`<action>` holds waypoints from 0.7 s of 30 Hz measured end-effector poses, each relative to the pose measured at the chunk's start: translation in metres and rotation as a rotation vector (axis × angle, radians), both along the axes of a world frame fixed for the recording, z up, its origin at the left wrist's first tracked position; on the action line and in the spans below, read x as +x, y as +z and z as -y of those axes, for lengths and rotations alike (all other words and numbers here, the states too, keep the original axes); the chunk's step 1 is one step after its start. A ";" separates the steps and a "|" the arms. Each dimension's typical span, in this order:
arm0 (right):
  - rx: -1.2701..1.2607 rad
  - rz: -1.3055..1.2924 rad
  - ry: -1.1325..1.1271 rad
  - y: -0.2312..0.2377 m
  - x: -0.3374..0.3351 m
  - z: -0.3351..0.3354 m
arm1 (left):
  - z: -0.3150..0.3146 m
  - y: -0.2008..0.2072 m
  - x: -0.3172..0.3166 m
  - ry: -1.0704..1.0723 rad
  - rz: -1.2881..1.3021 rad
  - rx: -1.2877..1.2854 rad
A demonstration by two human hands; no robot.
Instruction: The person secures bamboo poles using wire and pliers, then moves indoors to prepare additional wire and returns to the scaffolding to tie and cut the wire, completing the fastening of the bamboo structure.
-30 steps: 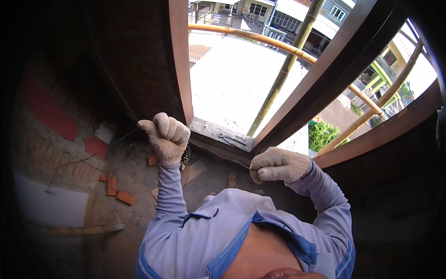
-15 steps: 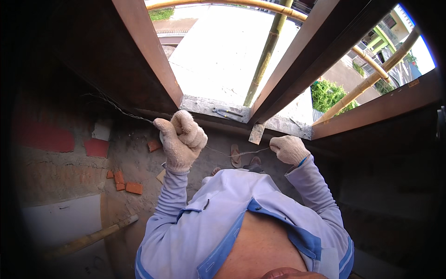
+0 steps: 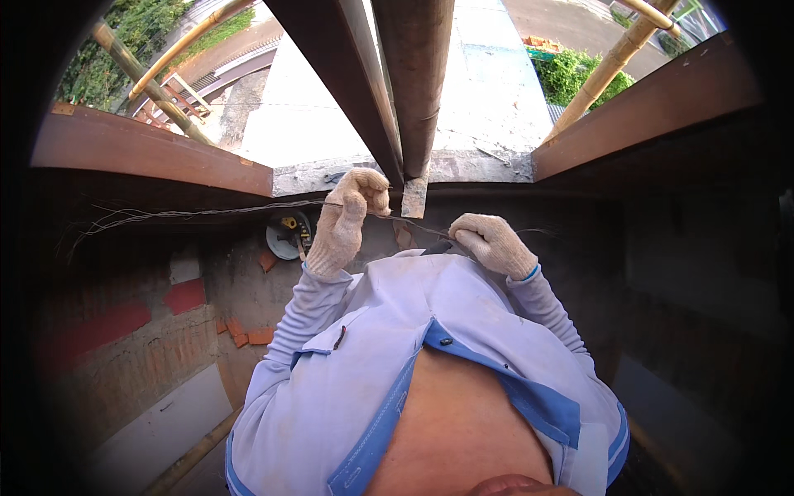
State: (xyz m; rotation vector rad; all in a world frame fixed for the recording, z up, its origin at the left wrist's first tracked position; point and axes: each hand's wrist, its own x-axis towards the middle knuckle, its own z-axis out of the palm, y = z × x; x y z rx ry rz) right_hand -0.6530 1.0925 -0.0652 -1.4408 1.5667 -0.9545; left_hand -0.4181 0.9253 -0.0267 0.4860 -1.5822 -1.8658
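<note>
A strand bundle of thin metal wire (image 3: 223, 210) runs across in front of me below the window sill, its loose ends fanning out at the left. My left hand (image 3: 346, 225), in a cream knitted glove, is raised with its fingers curled round the wire. Lower and to the right, my right hand (image 3: 494, 245), in a matching glove, is closed on the same wire, palm down. Between the two hands a short stretch of wire shows. Thin wire ends poke out past the right hand. What lies inside the fists is hidden.
Dark brown frame posts (image 3: 413, 74) meet the concrete sill (image 3: 513, 165) ahead. Partly hidden pliers (image 3: 333, 177) lie on the sill. Bamboo poles (image 3: 604, 74) stand outside. On the floor at left are a round pale container (image 3: 282, 240) and broken bricks (image 3: 260, 336).
My hands have come closer together, and the right hand has turned palm down. More wire now stretches left of my left hand. The view has shifted, showing more of the left frame.
</note>
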 end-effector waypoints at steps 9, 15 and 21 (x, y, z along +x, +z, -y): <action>0.100 0.087 0.116 -0.031 -0.023 0.025 | 0.044 -0.006 0.016 0.235 -0.032 0.366; 0.204 -0.058 0.091 -0.014 -0.023 0.021 | 0.061 0.000 0.001 -0.050 0.223 0.149; 0.369 0.131 -0.234 -0.010 0.023 -0.004 | 0.108 -0.006 0.000 -0.569 0.329 -0.055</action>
